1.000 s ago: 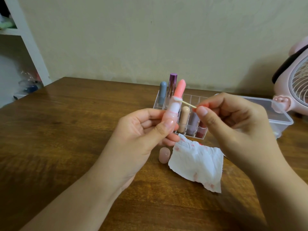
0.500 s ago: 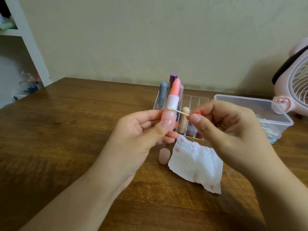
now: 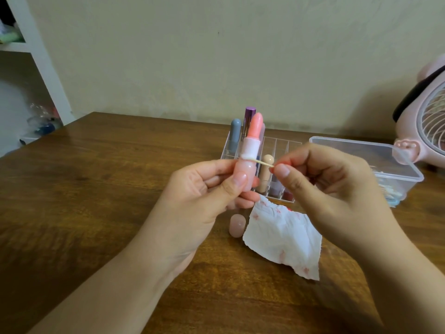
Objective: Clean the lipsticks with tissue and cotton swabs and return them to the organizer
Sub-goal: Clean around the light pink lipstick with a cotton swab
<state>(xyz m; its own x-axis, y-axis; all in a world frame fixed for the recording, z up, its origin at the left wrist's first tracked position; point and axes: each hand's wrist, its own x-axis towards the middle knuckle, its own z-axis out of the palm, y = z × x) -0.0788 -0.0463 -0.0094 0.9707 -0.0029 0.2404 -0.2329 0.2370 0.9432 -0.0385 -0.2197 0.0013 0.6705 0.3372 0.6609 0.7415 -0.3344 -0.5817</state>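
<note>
My left hand (image 3: 204, 196) grips the pale pink base of an uncapped lipstick (image 3: 251, 145), held upright with its coral bullet extended. My right hand (image 3: 322, 186) pinches a cotton swab (image 3: 262, 162) whose white tip touches the ridge where the white collar meets the base. The lipstick's pink cap (image 3: 237, 225) lies on the table beside a stained white tissue (image 3: 284, 239). Behind my hands stands the clear organizer (image 3: 281, 145) with several lipsticks, among them a grey one (image 3: 234, 135), a purple one (image 3: 249, 116) and a beige one (image 3: 265, 174).
A clear plastic box (image 3: 361, 150) with cotton swabs inside sits at the right on the wooden table (image 3: 96, 201). A pink fan (image 3: 431, 121) stands at the far right. A white shelf (image 3: 41, 59) rises at the left, beyond the table's edge.
The swab tip has slid down from the top of the white collar to its lower ridge. The lipstick has been brought from a tilt to upright.
</note>
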